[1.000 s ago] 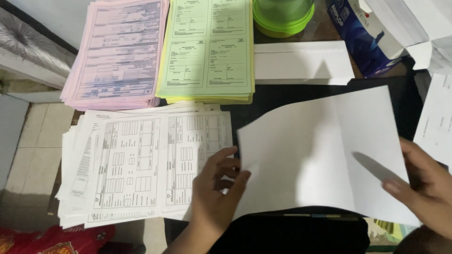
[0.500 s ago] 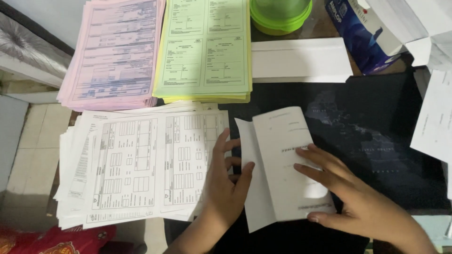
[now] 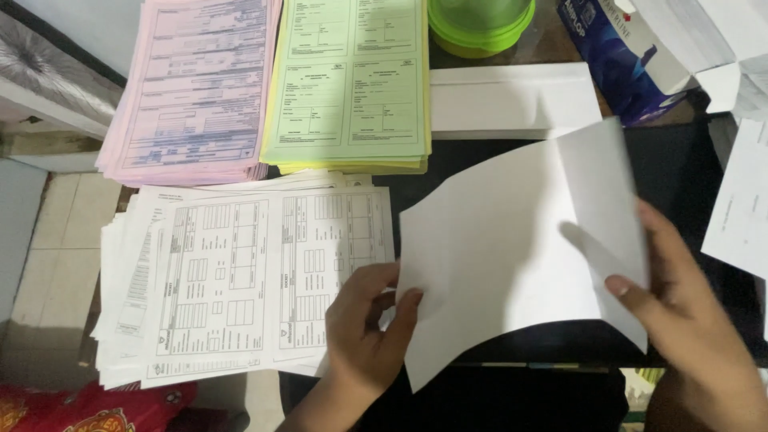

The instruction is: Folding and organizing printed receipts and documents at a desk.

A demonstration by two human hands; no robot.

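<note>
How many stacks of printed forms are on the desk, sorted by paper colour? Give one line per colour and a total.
Pink stack: 1
Yellow-green stack: 1
White stack: 1
Total: 3 stacks

The blank white sheet held in the left hand and right hand is not counted.

We look steeply down from our head, close over the black desk [image 3: 688, 168], one view only.
</note>
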